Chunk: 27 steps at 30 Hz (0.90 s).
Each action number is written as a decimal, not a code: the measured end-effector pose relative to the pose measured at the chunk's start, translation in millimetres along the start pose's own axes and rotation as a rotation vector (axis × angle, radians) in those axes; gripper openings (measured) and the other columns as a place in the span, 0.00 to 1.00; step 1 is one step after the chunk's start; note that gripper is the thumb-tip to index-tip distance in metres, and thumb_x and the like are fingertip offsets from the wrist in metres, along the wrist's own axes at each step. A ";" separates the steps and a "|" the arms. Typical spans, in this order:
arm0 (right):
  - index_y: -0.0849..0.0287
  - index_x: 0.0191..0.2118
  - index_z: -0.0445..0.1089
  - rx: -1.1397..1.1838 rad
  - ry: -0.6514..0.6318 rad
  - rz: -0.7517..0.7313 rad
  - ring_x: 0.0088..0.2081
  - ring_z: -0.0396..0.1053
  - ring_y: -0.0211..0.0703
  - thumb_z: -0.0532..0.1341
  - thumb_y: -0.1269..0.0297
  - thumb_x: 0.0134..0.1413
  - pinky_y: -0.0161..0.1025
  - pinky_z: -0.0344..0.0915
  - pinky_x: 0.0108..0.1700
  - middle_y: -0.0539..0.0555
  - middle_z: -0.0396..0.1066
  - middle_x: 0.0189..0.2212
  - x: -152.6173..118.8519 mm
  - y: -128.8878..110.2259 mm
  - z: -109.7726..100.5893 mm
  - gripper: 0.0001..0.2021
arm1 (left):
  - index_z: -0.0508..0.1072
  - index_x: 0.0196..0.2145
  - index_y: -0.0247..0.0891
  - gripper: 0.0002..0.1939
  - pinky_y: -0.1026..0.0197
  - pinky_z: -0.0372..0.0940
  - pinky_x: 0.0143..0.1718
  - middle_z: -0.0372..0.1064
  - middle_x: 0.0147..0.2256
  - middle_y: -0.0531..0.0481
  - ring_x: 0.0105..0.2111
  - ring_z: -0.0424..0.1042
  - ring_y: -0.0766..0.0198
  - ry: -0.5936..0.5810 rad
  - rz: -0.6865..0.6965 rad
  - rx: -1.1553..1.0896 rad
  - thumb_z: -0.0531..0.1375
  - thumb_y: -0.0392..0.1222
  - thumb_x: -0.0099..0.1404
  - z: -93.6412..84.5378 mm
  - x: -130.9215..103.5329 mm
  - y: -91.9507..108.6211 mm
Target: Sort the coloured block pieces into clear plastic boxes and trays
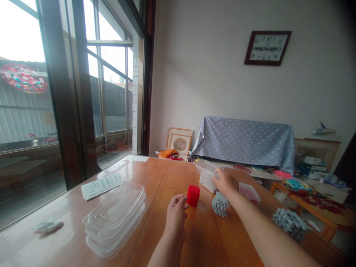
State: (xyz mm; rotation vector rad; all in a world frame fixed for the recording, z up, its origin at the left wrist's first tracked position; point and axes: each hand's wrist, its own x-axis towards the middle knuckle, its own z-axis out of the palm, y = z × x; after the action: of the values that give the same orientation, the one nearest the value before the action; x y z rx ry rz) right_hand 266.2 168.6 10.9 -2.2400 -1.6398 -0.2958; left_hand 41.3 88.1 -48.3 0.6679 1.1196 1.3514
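My left hand (177, 208) is closed over the middle of the table, its fingers curled. Right beside its fingertips is a bright red ridged block (193, 195); whether they touch I cannot tell. Farther back, my right hand (226, 181) grips the near right corner of a clear plastic container (207, 181). A clear lid (206, 167) lies over that container's top, and pale contents show faintly through its wall. Below my right wrist stands a grey block of knobbly pieces (219, 204). A second container with something red or pink inside (249, 193) is partly hidden behind my right forearm.
Stacked clear plastic lids (115, 218) lie on the left of the wooden table (155, 222). Behind them are printed sheets (102, 185), with a crumpled pale packet (48, 225) nearer the left edge. Another grey knobbly block (290, 222) sits by the right edge.
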 end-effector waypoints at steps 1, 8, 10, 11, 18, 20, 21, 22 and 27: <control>0.48 0.57 0.68 0.000 -0.006 0.003 0.44 0.77 0.52 0.56 0.53 0.62 0.41 0.64 0.41 0.57 0.79 0.42 -0.1 -0.4 0.2 0.19 | 0.74 0.40 0.40 0.22 0.63 0.57 0.32 0.74 0.38 0.48 0.34 0.72 0.62 0.001 0.000 0.003 0.67 0.54 0.50 0.1 0.1 -0.1; 0.47 0.54 0.71 -0.024 -0.005 0.002 0.44 0.77 0.49 0.57 0.54 0.63 0.39 0.64 0.40 0.55 0.80 0.41 1.7 1.1 3.5 0.16 | 0.74 0.39 0.40 0.22 0.63 0.57 0.32 0.74 0.37 0.48 0.34 0.72 0.62 -0.003 0.003 -0.001 0.68 0.54 0.49 0.2 2.0 -1.8; 0.47 0.52 0.73 -0.030 0.001 -0.007 0.44 0.77 0.49 0.56 0.55 0.64 0.39 0.64 0.40 0.55 0.80 0.40 2.2 2.2 5.4 0.15 | 0.74 0.40 0.40 0.22 0.63 0.56 0.32 0.74 0.37 0.48 0.34 0.72 0.62 -0.006 -0.001 -0.002 0.67 0.53 0.50 0.4 2.6 -2.4; 0.47 0.52 0.73 -0.032 0.004 -0.010 0.44 0.77 0.50 0.56 0.55 0.64 0.39 0.64 0.40 0.56 0.80 0.40 2.2 2.5 6.1 0.15 | 0.74 0.40 0.40 0.22 0.63 0.56 0.32 0.74 0.37 0.48 0.34 0.72 0.62 -0.006 -0.002 0.000 0.67 0.53 0.50 0.4 2.7 -2.4; 0.49 0.54 0.73 -0.044 0.043 -0.008 0.42 0.77 0.51 0.52 0.53 0.68 0.39 0.63 0.39 0.58 0.80 0.38 2.8 4.8 2.4 0.18 | 0.74 0.40 0.40 0.23 0.62 0.58 0.33 0.74 0.37 0.48 0.35 0.73 0.60 -0.041 0.004 0.037 0.68 0.55 0.49 -2.2 -2.1 0.8; 0.48 0.55 0.74 -0.032 0.070 -0.003 0.41 0.77 0.50 0.52 0.52 0.68 0.39 0.62 0.38 0.57 0.80 0.38 2.8 5.2 -1.2 0.19 | 0.74 0.40 0.40 0.23 0.61 0.58 0.34 0.74 0.37 0.47 0.36 0.73 0.60 -0.018 0.028 0.042 0.68 0.55 0.50 -2.2 -4.0 1.4; 0.48 0.55 0.74 -0.023 0.087 -0.004 0.41 0.77 0.50 0.52 0.52 0.68 0.39 0.61 0.37 0.57 0.80 0.38 2.2 4.6 -3.6 0.19 | 0.74 0.40 0.40 0.23 0.61 0.59 0.34 0.74 0.37 0.47 0.36 0.73 0.59 -0.004 0.053 0.040 0.68 0.56 0.51 -2.0 -5.0 1.8; 0.48 0.55 0.74 -0.012 0.106 -0.010 0.40 0.77 0.50 0.52 0.52 0.68 0.39 0.60 0.36 0.57 0.80 0.38 1.0 3.1 -6.2 0.19 | 0.74 0.40 0.39 0.22 0.61 0.60 0.35 0.74 0.37 0.47 0.36 0.72 0.59 0.008 0.087 0.035 0.68 0.56 0.52 -1.5 -6.2 2.4; 0.46 0.54 0.74 0.093 0.221 -0.129 0.37 0.77 0.50 0.54 0.51 0.67 0.38 0.57 0.35 0.54 0.81 0.35 -20.0 -25.6 -20.7 0.18 | 0.72 0.39 0.38 0.15 0.59 0.63 0.41 0.71 0.36 0.48 0.37 0.70 0.60 0.054 0.404 0.020 0.61 0.53 0.64 2.0 -18.0 10.9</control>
State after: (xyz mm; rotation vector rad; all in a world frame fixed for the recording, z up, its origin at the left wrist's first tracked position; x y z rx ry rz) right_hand 236.4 149.8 26.5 -1.9603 -1.6462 -0.4723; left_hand 41.1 72.9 -33.5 0.9109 1.0773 1.7096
